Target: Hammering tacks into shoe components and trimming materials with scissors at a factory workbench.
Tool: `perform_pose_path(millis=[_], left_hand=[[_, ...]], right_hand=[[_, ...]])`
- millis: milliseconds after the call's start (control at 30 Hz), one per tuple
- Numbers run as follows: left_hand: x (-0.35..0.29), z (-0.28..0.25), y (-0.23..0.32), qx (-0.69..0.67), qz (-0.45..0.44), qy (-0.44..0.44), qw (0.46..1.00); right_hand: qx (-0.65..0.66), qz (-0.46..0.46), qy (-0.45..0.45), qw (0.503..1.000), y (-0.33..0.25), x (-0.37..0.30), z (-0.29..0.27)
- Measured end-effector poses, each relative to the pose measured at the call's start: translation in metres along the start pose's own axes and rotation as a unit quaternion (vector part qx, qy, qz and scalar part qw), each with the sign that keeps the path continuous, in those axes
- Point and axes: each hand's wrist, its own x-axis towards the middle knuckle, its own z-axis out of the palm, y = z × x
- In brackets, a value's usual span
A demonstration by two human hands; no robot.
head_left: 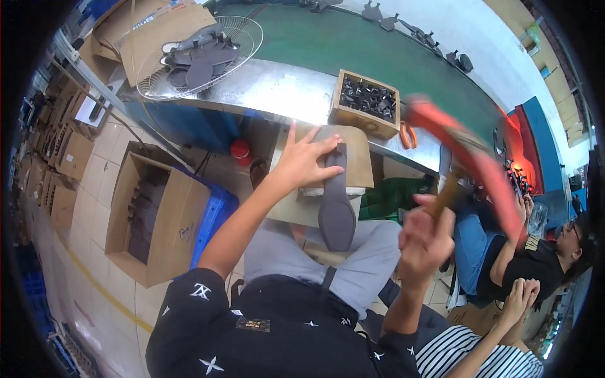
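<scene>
Ideally, the grey sole (338, 213) overhanging the near edge of the block (359, 157) is steadied by the left hand (301, 161), fingers spread, clear of the brown-handled tool (447, 196) clenched in the right hand (423, 242).

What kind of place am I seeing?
Probably a footwear workshop or factory: a dark shoe sole under the left hand, a wire basket of similar pieces, and a long green belt-like surface.
</scene>
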Motion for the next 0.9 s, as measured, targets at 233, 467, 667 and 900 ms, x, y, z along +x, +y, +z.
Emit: perform_pose_path(millis=[233, 467, 667, 900], left_hand=[[0.009, 0.0, -0.001, -0.004, -0.006, -0.015, 1.0], [-0.012, 0.003, -0.004, -0.1, 0.067, 0.125, 0.985], [-0.056, -0.064, 0.065, -0.364, 0.102, -0.035, 0.925], [-0.08, -0.103, 0.091, -0.516, -0.059, -0.153, 0.841]], right_hand=[[-0.097, 0.046, -0.116, 0.987, 0.059, 0.008, 0.042], [-0.063, 0.013, -0.065, 0.996, 0.039, 0.021, 0.023], [-0.187, -0.131, -0.102, 0.968, 0.089, 0.032, 0.047], [-0.315, -0.189, -0.205, 0.907, 0.098, 0.034, 0.065]])
